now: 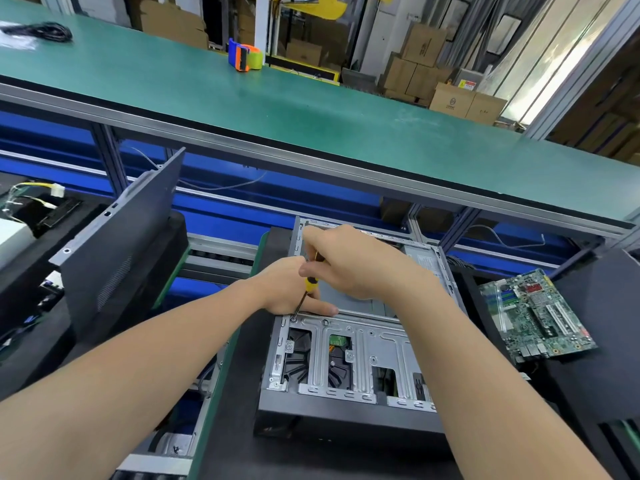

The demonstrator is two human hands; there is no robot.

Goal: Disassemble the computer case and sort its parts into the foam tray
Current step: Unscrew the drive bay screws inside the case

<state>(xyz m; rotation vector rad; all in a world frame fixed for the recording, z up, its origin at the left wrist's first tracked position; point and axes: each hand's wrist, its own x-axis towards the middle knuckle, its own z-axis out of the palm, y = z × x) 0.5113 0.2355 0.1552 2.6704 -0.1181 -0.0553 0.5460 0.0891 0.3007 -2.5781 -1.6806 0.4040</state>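
1. The computer case [353,403] lay open on the bench before the person. Its drive cage [367,341] was in place, so much stripping remained.
2. The side panel [121,244] was off, leaning upright at the left.
3. The motherboard [540,317] was out, lying on dark foam at the right, possibly the foam tray.
4. The right hand [353,265] grasped the screwdriver [310,285] by its handle. The left hand [287,289] rested on the case rail, fingers straight beside the shaft.
5. The tip sat on a screw [293,319] at the cage's corner, not yet out.
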